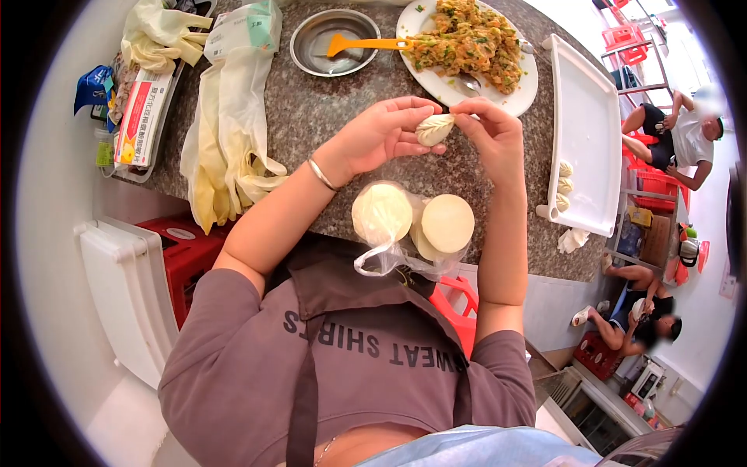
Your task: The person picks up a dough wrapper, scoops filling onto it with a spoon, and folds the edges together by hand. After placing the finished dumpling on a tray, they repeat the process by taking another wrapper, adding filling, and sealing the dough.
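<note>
A small pleated dumpling [434, 131] is held between both hands above the stone-patterned tabletop. The fingers of my left hand [377, 136] curl around its body. At its right end, my right hand [492, 134] pinches the pointed tip with thumb and finger. Just beyond the hands stands a white plate [517, 100] heaped with chopped filling [471, 47], with spoons in it. Close to my body lie two stacks of round dough wrappers [448, 223] in a clear plastic bag [381, 261].
A white tray [587, 140] at right holds several pleated dumplings [564, 187]. A metal bowl [299, 54] with an orange-handled spatula [366, 43] stands at the back. Pale gloves [222, 148] and a boxed package [142, 121] lie left. Two people sit off to the right.
</note>
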A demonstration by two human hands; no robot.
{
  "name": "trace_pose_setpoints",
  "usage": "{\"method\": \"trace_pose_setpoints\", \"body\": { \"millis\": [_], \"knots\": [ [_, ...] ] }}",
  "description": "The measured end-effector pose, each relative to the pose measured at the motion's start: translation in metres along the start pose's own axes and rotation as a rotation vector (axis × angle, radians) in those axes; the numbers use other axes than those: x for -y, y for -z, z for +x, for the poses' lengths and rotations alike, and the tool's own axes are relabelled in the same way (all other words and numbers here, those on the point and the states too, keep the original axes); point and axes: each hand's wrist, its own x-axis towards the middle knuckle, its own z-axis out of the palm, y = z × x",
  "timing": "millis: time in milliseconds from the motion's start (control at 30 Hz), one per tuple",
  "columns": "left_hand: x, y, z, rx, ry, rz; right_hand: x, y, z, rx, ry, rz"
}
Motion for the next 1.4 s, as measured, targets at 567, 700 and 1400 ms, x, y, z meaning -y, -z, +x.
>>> {"method": "trace_pose_setpoints", "body": {
  "millis": [567,700,1400],
  "knots": [
    [-0.002,0.002,-0.001,-0.123,-0.101,0.104,-0.010,-0.002,0.001,-0.038,-0.030,-0.141],
    [-0.004,0.000,-0.002,-0.138,-0.104,0.077,0.001,-0.012,0.001,-0.088,0.038,-0.209],
    [0.005,-0.005,0.000,-0.146,-0.528,0.513,-0.003,-0.018,-0.001,-0.015,0.051,-0.186]
  ]
}}
